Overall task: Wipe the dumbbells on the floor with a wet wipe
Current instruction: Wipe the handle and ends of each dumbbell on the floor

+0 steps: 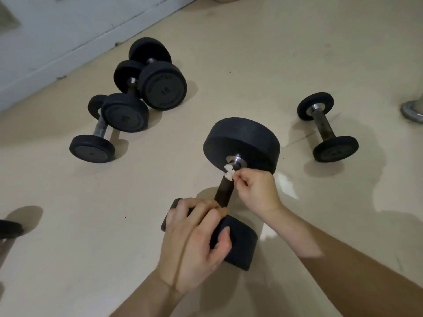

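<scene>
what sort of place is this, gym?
Likely a gym or home workout room. Black dumbbells on a beige floor: a cluster by the white wall, a small dumbbell at right, and the large dumbbell the left hand grips while the right hand rubs it with a wet wipe.

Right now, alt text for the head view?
A right hand pinches a small white wipe against the handle of a large black dumbbell while the left hand grips its near weight. Other dumbbells lie on the beige floor.
</scene>
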`<act>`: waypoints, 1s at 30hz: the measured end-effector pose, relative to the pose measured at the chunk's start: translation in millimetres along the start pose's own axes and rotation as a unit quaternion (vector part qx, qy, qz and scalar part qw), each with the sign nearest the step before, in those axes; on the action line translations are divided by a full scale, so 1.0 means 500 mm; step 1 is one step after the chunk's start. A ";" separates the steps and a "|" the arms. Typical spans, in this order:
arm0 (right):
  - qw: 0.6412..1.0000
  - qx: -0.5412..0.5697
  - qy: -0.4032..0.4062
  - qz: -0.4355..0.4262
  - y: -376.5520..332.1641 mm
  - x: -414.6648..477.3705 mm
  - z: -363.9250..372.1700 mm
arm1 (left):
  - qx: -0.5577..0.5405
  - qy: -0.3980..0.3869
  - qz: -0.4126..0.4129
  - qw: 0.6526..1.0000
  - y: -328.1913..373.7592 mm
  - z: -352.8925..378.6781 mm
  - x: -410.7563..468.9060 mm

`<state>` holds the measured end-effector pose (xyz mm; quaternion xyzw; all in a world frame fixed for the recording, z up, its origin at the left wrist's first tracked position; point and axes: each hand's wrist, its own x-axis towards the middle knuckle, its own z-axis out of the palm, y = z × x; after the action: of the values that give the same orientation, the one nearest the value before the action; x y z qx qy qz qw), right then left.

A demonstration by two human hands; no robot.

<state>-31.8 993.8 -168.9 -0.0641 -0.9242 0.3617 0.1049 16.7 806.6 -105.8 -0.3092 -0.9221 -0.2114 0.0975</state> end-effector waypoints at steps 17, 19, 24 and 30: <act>0.994 0.101 -0.026 0.044 0.027 0.024 -0.042 | -0.091 -0.032 -0.019 0.995 0.072 -0.001 -0.005; 0.984 0.120 -0.127 0.018 0.013 -0.031 -0.033 | -0.060 -0.043 -0.112 0.991 0.059 -0.001 -0.004; 0.984 0.125 -0.073 0.101 0.029 0.023 -0.047 | -0.054 -0.079 -0.230 0.968 0.068 0.024 -0.017; 0.964 0.175 -0.196 0.048 0.023 -0.063 -0.064 | 0.001 -0.065 -0.213 0.975 0.119 0.037 -0.020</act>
<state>6.9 1017.2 -158.4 -0.0171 -0.8448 0.5278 -0.0864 60.0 852.3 -105.9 -0.1189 -0.9712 -0.2062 -0.0096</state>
